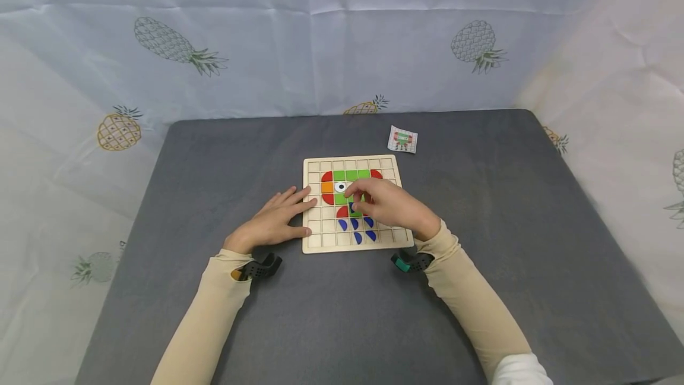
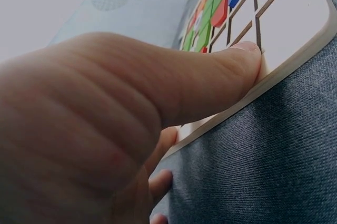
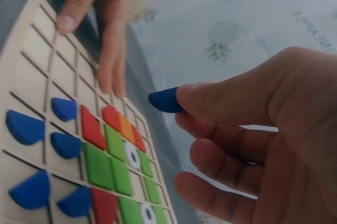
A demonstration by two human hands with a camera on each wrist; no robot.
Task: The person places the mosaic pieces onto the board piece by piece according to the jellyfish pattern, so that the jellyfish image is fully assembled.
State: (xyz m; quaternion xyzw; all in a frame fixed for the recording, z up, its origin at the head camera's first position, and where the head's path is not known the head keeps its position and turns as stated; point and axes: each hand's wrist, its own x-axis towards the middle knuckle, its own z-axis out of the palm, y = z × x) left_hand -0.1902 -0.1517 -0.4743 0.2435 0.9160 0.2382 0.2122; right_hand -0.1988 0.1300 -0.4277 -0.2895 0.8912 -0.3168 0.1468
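A wooden grid board (image 1: 315, 241) lies on the table with flat coloured pieces set in its squares. My left hand (image 1: 274, 218) rests at the board's left edge, fingers spread and thumb on the rim. Over the middle of the board, my right hand (image 1: 394, 202) pinches a blue rounded piece (image 3: 164, 100) between thumb and index finger, lifted off the grid. Several blue rounded pieces (image 3: 26, 128) sit in the near rows. Beyond them are green squares (image 3: 99, 166), red pieces (image 3: 92, 126), an orange square (image 1: 327, 187) and white eye tiles (image 1: 340, 186).
A small printed card (image 1: 402, 139) with a coloured figure on a grid lies behind the board, to the right. The dark grey table (image 1: 240, 147) backs onto a hanging cloth (image 1: 278, 46) with pineapple prints. Black bands (image 1: 262, 267) are on both wrists.
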